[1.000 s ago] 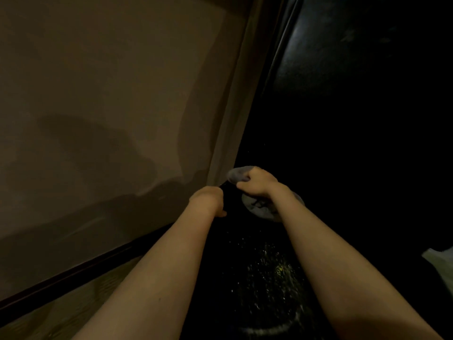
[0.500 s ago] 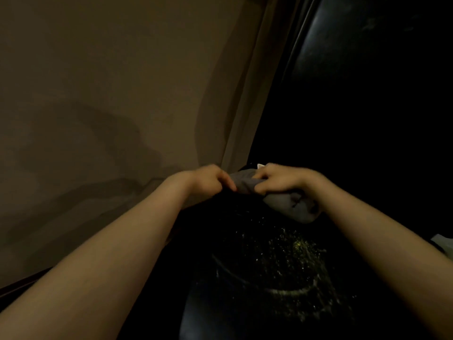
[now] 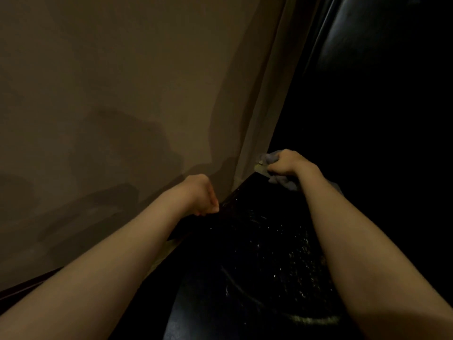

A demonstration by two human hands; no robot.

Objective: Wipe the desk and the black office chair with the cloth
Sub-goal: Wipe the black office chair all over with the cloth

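**Gripping cloth at far corner: findings**

Nearest the viewer lies a black, glossy, speckled surface (image 3: 257,266); whether it belongs to desk or chair cannot be told. The left hand (image 3: 201,195) sits at its left edge with fingers curled; whether they clamp the edge cannot be told. Farther, at the surface's far corner, the right hand (image 3: 289,163) is bunched tight round a crumpled grey cloth (image 3: 270,157). A plain beige wall (image 3: 122,94) stands left and beyond. A black padded panel (image 3: 367,45) stands far right.

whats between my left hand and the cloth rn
Only the bare edge of the black surface, running along the wall, in the dim head view. The right hand grips the cloth.
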